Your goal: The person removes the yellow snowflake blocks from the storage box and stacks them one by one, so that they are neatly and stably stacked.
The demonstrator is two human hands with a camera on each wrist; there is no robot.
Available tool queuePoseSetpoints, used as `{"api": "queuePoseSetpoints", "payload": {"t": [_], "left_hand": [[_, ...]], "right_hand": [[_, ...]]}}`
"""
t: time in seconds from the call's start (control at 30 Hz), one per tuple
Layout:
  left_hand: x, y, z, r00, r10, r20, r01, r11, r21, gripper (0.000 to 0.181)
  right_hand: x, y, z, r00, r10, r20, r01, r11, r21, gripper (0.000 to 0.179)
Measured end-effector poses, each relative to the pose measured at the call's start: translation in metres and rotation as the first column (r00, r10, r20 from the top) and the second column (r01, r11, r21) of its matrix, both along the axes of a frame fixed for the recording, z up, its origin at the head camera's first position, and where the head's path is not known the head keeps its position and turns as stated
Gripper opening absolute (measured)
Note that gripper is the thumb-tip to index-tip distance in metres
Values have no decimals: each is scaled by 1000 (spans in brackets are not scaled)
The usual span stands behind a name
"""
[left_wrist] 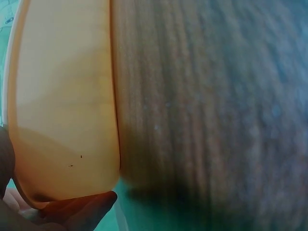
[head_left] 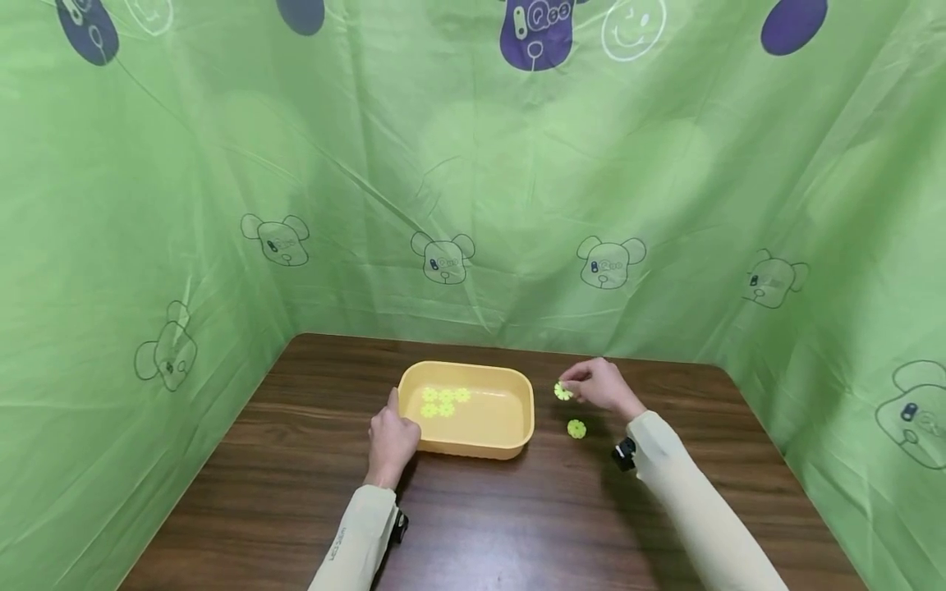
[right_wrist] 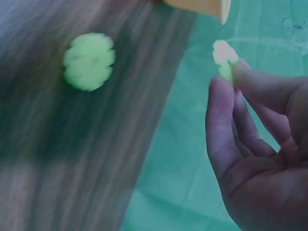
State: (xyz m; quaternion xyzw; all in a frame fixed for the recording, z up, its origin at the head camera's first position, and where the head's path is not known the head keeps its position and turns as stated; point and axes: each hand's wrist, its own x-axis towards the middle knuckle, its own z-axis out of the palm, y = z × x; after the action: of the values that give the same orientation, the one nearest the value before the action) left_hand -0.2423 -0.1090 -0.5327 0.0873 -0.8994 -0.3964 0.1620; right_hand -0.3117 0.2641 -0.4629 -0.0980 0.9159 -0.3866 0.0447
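Note:
A shallow yellow plastic tray (head_left: 491,423) stands on the table, with several yellow-green flower-shaped pieces (head_left: 447,396) lying in its left part. My left hand (head_left: 392,443) grips the tray at its left end; in the left wrist view its fingers curl against the yellow wall (left_wrist: 67,96). To the right of the tray, my right hand (head_left: 602,386) pinches another flower-shaped piece (right_wrist: 222,54) between thumb and fingertips, held above the table. One more such piece (head_left: 576,429) lies on the wood just below that hand.
The dark wood-grain table (head_left: 473,525) is bordered by green curtains (head_left: 458,164) at the back and both sides, printed with bear faces. A dark device (head_left: 624,454) is strapped at the right wrist, and another (head_left: 399,526) at the left.

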Motion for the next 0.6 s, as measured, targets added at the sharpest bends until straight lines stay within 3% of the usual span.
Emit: {"api": "queuePoseSetpoints", "payload": {"t": [0.33,0.6], "left_hand": [[0,1,3,1000,11,1,-11,1000,-19,72],[2,2,2,1000,7,14,-7,1000,-11,73]], "right_hand": [[12,26,-26,983,57,176,-54,998,-20,10],[13,32,-45,980,57,191,-54,998,-18,10]]}}
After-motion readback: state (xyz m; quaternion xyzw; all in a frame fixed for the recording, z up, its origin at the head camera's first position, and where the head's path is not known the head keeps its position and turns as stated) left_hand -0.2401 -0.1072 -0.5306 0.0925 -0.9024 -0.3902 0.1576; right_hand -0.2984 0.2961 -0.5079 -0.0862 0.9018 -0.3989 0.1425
